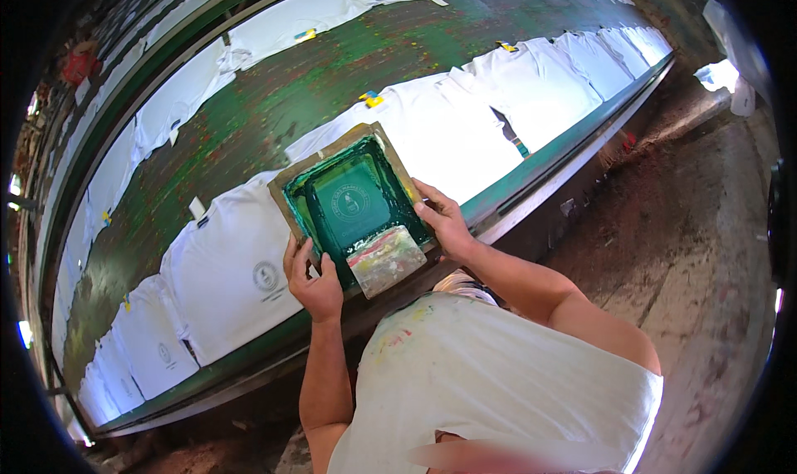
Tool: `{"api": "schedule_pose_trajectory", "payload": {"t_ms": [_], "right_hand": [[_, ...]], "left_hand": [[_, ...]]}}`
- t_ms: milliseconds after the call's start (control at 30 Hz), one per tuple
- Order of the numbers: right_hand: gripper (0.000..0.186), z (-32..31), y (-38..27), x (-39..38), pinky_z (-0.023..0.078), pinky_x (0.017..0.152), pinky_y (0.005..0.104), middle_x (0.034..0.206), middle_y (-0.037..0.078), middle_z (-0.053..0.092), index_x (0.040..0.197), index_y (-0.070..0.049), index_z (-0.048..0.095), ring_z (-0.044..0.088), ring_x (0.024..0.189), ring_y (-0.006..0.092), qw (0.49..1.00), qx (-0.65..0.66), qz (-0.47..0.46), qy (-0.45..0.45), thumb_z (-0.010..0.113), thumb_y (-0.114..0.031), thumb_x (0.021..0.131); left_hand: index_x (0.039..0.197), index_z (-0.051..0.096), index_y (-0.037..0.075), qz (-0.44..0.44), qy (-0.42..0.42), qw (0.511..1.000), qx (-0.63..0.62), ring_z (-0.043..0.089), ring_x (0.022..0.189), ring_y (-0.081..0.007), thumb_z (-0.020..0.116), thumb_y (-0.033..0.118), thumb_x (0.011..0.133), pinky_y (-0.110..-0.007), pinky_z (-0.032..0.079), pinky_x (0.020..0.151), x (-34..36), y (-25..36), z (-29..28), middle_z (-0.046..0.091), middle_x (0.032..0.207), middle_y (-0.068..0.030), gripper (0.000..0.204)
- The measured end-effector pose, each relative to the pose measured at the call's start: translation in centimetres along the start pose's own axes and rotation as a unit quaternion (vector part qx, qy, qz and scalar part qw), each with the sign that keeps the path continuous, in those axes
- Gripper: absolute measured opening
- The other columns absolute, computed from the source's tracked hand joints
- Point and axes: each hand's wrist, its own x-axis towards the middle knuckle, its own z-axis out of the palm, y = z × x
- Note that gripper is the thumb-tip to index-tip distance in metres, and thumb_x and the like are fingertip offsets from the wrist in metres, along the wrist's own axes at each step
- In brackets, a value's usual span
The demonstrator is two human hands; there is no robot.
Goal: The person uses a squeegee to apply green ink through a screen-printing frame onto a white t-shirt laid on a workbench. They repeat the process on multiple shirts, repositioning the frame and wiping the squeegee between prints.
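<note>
Head view: the person's paint-spotted white top (498,383) comes closest, just below the screen frame (320,161). Frame sits tilted at the near edge of the green counter (415,38); can't tell if it touches cloth underneath. Left hand (315,290) grips the frame's left side low down, fingers apart; right hand (447,227) pinches its right side, thumb up on the rim. Brown floor (647,233) gives a long aisle right of the frame, outside the counter edge.

Frame looks squarish, worn wooden rim, wet green ink inside, pale round emblem on the mesh. Paint-smeared block (388,262) lies across its near side, lower end overhanging.

Left of the frame, a flat white shirt (228,279) with a dark round print; right, a white shirt (440,134). Beyond the frame, a stained green strip, then a far shirt row (290,17).
</note>
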Motion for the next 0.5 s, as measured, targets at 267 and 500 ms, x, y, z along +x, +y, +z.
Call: {"api": "schedule_pose_trajectory", "payload": {"t_ms": [267,500], "right_hand": [[0.048,-15.0,-5.9,6.8,0.048,0.120,0.0457,0.158,0.017,0.064,0.156,-0.005,0.067,0.060,0.143,0.0314,0.947,-0.289,-0.139,-0.032,0.069,-0.028,0.113],[0.056,-21.8,-7.4,13.7,0.040,0.124,0.0591,0.165,0.021,0.056,0.149,-0.007,0.071,0.043,0.159,0.0448,0.655,-0.721,-0.225,-0.038,0.076,-0.041,0.105]], "left_hand": [[0.165,0.052,-0.006,-0.181,0.099,0.955,-0.213,0.058,0.151,-0.0282,0.073,-0.021,0.086,-0.042,0.043,0.127,0.1,7.4,10.2,0.057,0.169,-0.0214,0.083],[0.171,0.045,-0.003,-0.164,0.219,0.942,-0.194,0.062,0.141,-0.0279,0.072,-0.022,0.087,-0.039,0.052,0.116,0.4,11.2,5.5,0.057,0.167,-0.0232,0.091]]}}
